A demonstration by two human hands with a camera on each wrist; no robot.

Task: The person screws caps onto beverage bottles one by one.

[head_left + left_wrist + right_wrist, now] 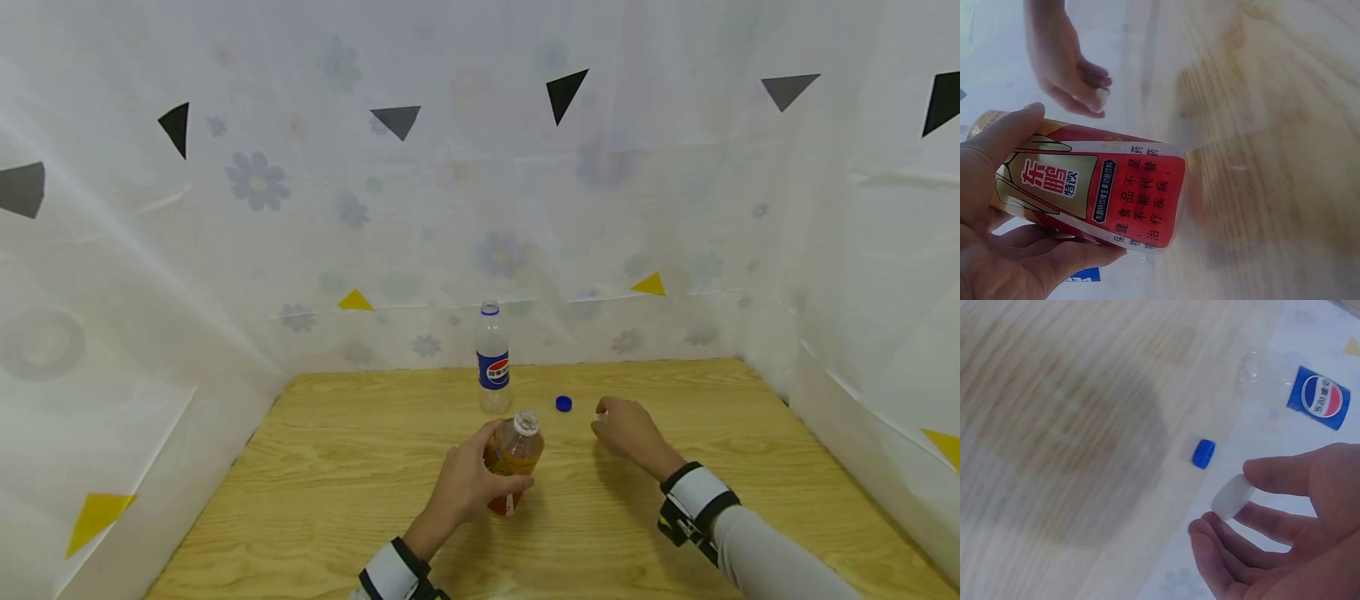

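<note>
My left hand (472,479) grips a drink bottle (517,446) with a red and gold label and an uncapped mouth. In the left wrist view the bottle's label (1091,181) faces the camera, thumb on one side and fingers on the other. Off to the right, my right hand (630,433) pinches a white bottle cap (1233,497) between thumb and fingers, over the table. A blue cap (563,403) lies on the table between the right hand and a clear Pepsi bottle (493,371), which stands upright, uncapped, behind the held bottle.
The wooden table (337,467) runs back to a white sheet (450,208) with flower prints and black, grey and yellow triangles. Similar sheeting closes off the left and right sides.
</note>
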